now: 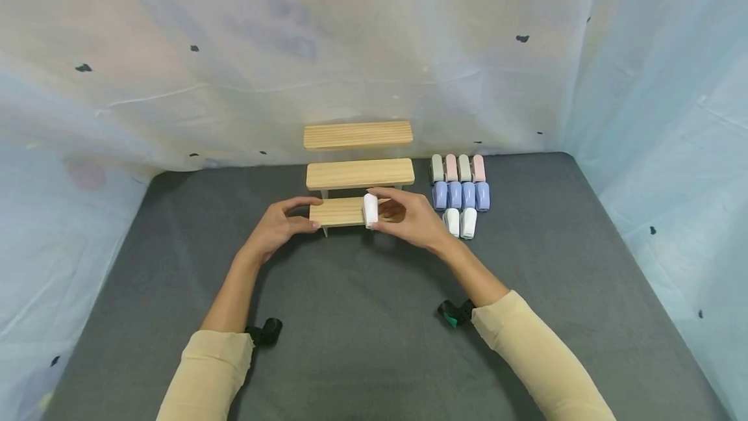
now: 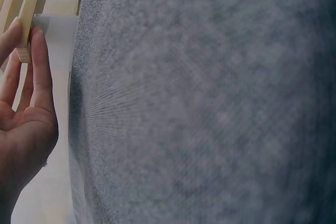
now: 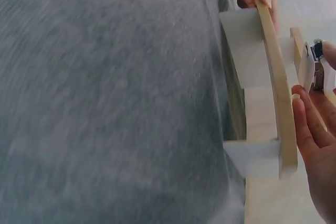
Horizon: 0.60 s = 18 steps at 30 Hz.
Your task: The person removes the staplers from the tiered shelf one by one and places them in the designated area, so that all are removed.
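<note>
A small white stapler (image 1: 371,210) is pinched between the thumb and fingers of my right hand (image 1: 416,218), over the right part of the lowest wooden step (image 1: 339,212). In the right wrist view the stapler (image 3: 317,69) shows its metal underside; I cannot tell whether it touches the wood. My left hand (image 1: 276,229) pinches the left end of that same step, thumb on one face and fingers on the other, as the left wrist view shows at the board's end (image 2: 23,53). The step belongs to a three-tier display stand with pale supports.
Behind are the middle step (image 1: 359,174) and the top step (image 1: 358,135). Right of the stand, small staplers stand in rows: grey and pink ones (image 1: 464,167), blue ones (image 1: 454,195), and two white ones (image 1: 468,223). Patterned curtains (image 1: 374,31) enclose the grey table (image 1: 362,330).
</note>
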### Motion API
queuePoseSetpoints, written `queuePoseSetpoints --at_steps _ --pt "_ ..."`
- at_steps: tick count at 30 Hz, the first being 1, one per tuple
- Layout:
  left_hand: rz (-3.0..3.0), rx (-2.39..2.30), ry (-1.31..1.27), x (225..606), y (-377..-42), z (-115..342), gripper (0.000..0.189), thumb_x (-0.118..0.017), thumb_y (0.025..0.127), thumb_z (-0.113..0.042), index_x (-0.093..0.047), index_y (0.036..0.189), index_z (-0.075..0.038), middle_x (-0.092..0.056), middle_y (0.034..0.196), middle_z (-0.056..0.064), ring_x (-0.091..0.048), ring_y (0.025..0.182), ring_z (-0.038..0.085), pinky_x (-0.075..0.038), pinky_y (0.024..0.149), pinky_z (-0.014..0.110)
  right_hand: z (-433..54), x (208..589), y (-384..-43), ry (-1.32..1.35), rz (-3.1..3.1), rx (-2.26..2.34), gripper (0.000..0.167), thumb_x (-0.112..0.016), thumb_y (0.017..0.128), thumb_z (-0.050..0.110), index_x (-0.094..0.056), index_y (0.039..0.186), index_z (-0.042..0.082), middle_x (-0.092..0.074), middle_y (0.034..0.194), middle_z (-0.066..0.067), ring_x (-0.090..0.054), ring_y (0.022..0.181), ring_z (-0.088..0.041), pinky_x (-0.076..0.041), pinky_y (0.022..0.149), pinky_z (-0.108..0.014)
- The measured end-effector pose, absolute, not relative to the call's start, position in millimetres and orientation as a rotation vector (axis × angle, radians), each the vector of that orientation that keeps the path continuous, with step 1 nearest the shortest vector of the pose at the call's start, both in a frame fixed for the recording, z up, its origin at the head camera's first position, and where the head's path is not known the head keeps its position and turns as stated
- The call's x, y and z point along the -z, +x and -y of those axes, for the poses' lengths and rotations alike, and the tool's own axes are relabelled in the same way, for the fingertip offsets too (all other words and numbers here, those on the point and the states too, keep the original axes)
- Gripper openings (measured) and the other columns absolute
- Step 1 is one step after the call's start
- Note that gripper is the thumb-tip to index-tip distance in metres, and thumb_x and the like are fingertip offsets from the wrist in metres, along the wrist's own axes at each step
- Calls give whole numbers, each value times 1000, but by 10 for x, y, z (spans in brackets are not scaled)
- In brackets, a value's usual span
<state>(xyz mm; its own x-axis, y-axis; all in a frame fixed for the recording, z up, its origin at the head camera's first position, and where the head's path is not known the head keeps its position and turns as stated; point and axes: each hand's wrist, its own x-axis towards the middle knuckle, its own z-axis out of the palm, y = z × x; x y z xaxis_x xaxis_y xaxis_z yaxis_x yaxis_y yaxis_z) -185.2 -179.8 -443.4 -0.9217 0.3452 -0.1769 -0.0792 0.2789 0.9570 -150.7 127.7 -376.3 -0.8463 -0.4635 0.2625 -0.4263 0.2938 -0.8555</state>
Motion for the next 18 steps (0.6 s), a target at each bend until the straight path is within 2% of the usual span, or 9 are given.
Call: queuePoseSetpoints --at_steps 8,13,18 --pt "-2205 -1678 221 4435 -1858 1799 59 -81 85 -23 -58 139 -16 -46 148 15 -63 113 32 -45 100 51 -1447 3778 -1489 -816 -2535 1645 59 -79 82 -2 -57 137 -2 -66 116 -25 -66 101 -41 -54 82 -56" --pt "-2202 -1682 226 4428 -1857 1790 59 -81 85 -22 -58 139 -15 -47 147 16 -64 112 32 -46 99 51 -1541 3784 -1479 -822 -2581 1608 59 -79 82 -2 -57 136 -5 -67 116 -26 -66 100 -43 -52 79 -59" --pt "-2213 -1673 218 4418 -1854 1782 59 -81 85 -22 -58 139 -15 -46 148 14 -64 112 31 -46 98 50 -1661 3828 -1474 -844 -2601 1599 59 -81 80 -3 -58 134 -5 -65 121 -24 -67 99 -41 -52 84 -58"
